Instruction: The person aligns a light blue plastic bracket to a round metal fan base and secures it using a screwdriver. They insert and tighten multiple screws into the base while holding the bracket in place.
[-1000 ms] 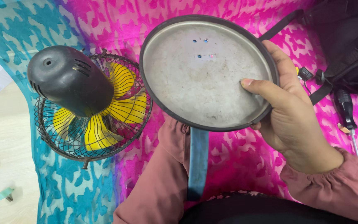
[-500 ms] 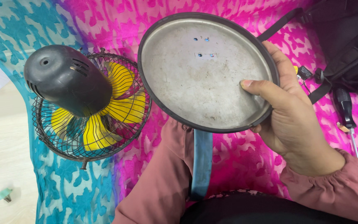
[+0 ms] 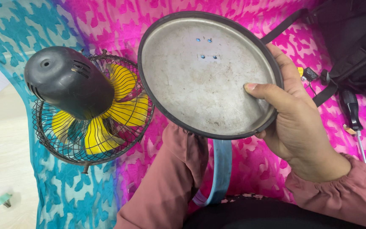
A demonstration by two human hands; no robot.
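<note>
The right hand [image 3: 295, 123] grips the round metal pan [image 3: 206, 72] at its right edge, thumb pressed on the inner face and fingers wrapped behind the dark rim. The pan is held up and tilted, its hollow side toward the camera, four small holes showing near its top. The left hand is hidden behind the pan; only its pink sleeve [image 3: 170, 178] runs up to the pan's lower edge, so whether it grasps anything cannot be told. A blue strap [image 3: 221, 174] hangs from below the pan's lower rim, curving down beside the sleeve.

Just left of the pan lies a small fan [image 3: 92, 106] face down on the patterned cloth [image 3: 106, 25] (pink on the pan's side, teal farther left), its black motor housing [image 3: 68, 80] up, yellow blades inside a wire cage. The pan's left rim overlaps the cage's right edge in view; whether they touch cannot be told.

Right of the pan, a black bag [image 3: 352, 42] fills the upper corner, and a screwdriver [image 3: 352, 114] lies below it, near the right hand. Far left of the pan, past the cloth's edge, bare pale floor [image 3: 5, 140] offers open room, with two small objects near the frame's edge.
</note>
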